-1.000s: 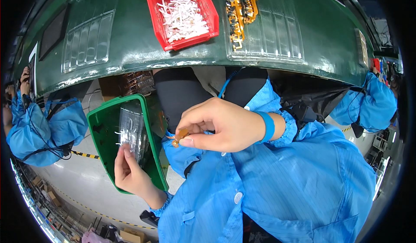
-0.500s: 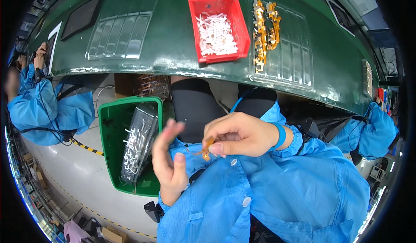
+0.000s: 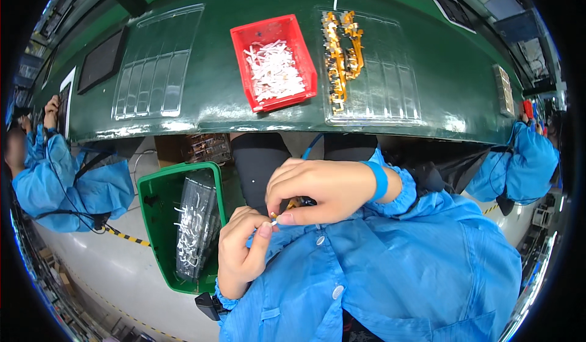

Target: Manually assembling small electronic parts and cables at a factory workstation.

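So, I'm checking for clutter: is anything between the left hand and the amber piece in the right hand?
No separate object visibly stands between them. The left hand meets the right hand, whose fingers partly hide the amber piece; direct contact is unclear.
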`<state>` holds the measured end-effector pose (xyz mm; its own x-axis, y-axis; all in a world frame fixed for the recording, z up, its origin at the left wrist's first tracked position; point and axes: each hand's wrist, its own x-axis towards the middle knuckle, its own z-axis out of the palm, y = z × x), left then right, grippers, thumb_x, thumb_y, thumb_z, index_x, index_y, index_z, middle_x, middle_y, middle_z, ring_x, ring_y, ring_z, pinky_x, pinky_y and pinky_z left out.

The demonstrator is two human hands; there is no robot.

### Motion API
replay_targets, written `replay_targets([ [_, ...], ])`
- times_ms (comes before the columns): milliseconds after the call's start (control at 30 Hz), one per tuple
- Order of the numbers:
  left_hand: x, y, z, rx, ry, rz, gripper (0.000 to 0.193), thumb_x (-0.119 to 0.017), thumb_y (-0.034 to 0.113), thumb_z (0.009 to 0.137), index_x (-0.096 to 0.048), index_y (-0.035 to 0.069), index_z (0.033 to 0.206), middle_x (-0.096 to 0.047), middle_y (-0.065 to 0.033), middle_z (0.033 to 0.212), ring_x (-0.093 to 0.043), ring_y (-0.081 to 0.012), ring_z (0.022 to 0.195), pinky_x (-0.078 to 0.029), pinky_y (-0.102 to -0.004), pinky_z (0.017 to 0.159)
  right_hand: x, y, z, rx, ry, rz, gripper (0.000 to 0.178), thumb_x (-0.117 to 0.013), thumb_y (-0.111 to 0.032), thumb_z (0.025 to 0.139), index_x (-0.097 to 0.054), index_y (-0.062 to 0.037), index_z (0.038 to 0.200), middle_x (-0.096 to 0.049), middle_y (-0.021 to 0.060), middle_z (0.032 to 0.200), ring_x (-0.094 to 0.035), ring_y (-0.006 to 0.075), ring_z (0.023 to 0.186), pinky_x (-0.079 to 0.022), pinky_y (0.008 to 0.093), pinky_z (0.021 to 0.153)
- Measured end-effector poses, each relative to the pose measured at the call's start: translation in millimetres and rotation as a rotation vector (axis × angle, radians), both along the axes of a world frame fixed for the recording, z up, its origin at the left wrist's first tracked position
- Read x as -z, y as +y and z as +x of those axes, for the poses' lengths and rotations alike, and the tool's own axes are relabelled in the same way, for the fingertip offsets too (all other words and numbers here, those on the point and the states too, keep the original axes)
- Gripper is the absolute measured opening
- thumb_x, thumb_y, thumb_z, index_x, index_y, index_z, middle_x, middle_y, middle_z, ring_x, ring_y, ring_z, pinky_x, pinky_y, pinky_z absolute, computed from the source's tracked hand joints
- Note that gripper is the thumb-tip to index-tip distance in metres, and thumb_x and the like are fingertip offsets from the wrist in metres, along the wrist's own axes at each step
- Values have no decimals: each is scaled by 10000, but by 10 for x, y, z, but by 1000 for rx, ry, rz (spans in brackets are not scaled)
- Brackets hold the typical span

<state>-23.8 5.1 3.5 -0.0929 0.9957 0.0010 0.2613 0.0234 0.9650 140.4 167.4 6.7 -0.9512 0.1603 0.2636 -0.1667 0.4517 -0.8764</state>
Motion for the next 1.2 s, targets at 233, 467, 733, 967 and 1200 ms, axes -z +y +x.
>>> replay_targets([
  [233, -25, 104, 144, -328, 488, 263, 152, -624, -49, 826, -629, -49, 977, -648, -168, 906, -623, -308, 879, -481, -381, 826, 105, -52, -9, -197, -194, -605, 139, -603, -117, 938, -647, 10, 972, -679, 109, 878, -654, 235, 822, -504, 342, 752],
  [467, 218, -37, 381, -451, 486, 425, 179, -619, -53, 815, -681, -96, 978, -708, -224, 980, -699, -357, 973, -495, -505, 942, 131, -306, -20, 180, 181, 58, 70, -628, -86, 881, -618, -19, 902, -610, 105, 865, -586, 283, 814, -435, 386, 807],
  [733, 145, -10, 351, -372, 398, 432, 148, -599, -64, 786, -685, -95, 903, -719, -205, 867, -725, -335, 878, -512, -496, 919, 126, -257, 42, 63, 132, 12, 143, -595, -128, 900, -618, -4, 967, -614, 120, 918, -579, 292, 868, -437, 383, 800],
  [967, 347, -306, -2, -791, 506, 212, 140, -560, -42, 841, -688, -96, 864, -723, -167, 825, -714, -238, 772, -566, -352, 747, 125, -254, 65, 42, 123, -221, 105, -592, -78, 909, -615, 13, 957, -644, 141, 932, -614, 323, 865, -482, 406, 779],
  [1200, 1356, -1656, -880, -1249, 552, -207, 253, -635, 85, 917, -667, -79, 1108, -675, -167, 1100, -648, -239, 997, -509, -319, 847, 69, -216, -3, -27, 57, -455, 90, -571, -48, 926, -606, 34, 943, -659, 143, 940, -649, 272, 882, -509, 361, 780],
])
